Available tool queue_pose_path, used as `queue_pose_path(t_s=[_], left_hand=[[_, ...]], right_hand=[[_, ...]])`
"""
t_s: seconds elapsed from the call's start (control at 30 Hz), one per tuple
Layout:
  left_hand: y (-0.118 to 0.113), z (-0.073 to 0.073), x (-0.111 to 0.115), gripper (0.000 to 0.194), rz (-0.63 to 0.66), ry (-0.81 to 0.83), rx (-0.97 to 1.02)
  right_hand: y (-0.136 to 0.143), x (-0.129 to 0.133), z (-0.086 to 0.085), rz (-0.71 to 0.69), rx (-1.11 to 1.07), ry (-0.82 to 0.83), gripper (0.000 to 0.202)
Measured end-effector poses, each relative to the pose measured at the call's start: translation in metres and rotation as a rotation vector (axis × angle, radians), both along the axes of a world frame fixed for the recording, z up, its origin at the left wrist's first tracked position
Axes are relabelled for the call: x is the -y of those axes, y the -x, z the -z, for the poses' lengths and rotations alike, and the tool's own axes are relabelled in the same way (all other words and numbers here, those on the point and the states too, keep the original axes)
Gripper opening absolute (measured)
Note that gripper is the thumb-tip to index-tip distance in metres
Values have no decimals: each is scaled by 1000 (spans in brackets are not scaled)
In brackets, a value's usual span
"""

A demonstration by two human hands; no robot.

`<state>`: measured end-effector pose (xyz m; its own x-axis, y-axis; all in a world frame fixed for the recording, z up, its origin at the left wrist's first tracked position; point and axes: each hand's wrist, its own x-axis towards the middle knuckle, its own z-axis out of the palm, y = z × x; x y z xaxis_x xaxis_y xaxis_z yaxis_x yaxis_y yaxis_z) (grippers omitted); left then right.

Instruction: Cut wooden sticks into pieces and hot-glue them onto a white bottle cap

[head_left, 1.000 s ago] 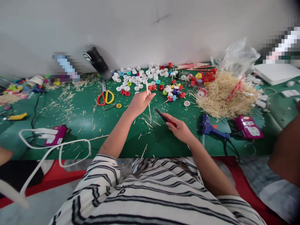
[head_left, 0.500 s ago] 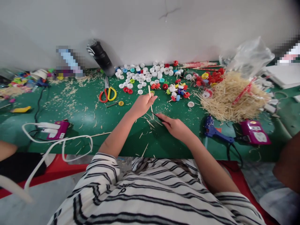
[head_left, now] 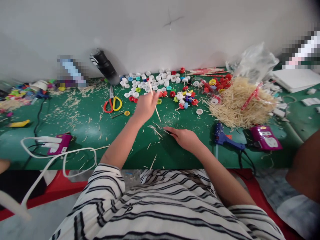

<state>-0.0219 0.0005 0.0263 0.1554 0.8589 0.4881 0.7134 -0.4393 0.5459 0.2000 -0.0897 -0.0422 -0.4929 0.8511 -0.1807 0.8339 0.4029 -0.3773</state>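
My left hand [head_left: 146, 106] is closed round a thin wooden stick [head_left: 157, 113], which slants down toward the green tabletop. My right hand [head_left: 183, 136] grips a slim dark knife [head_left: 167, 131], its blade pointing left and lying just above the table. The stick's lower tip and the blade are apart by a small gap. Thin wood shavings [head_left: 156, 130] lie below the blade tip. Beyond my hands spreads a group of bottle caps [head_left: 160, 81], mostly white, and several coloured caps [head_left: 186, 99] with short sticks in them.
Red-and-yellow-handled scissors [head_left: 112, 104] and a black bottle [head_left: 105, 66] are at the left back. A heap of thin wood strips [head_left: 242, 105], a blue glue gun [head_left: 226, 138] and a purple power socket [head_left: 266, 138] lie right. A white cable [head_left: 65, 160] loops at left.
My left hand has shifted left with the stick, which now tilts more and has come away from the blade. My right hand is slightly lower, still holding the knife.
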Motion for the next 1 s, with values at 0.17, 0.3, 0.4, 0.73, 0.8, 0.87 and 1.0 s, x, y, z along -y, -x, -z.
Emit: queue_pose_path(t_s=[0.17,0.3,0.4,0.73,0.8,0.87,1.0], left_hand=[[10,-56,2,52,-87,-204,129],[5,-50,15,52,-23,-131,77],[1,-22,18,53,2,-31,42],[-10,27,21,59,35,97,24],[-12,29,23,60,40,88,24],[-14,30,23,60,41,80,23],[-16,35,20,60,18,57,46]], right_hand=[[-2,1,-3,-39,2,-12,50],[-10,0,-3,-19,-107,18,52],[-15,0,-2,-17,-265,58,53],[-13,-3,-1,-100,-314,36,52],[-9,-2,1,-52,-269,-9,52],[-5,0,2,-25,-204,-41,52],[-2,1,1,-18,-132,-47,52]])
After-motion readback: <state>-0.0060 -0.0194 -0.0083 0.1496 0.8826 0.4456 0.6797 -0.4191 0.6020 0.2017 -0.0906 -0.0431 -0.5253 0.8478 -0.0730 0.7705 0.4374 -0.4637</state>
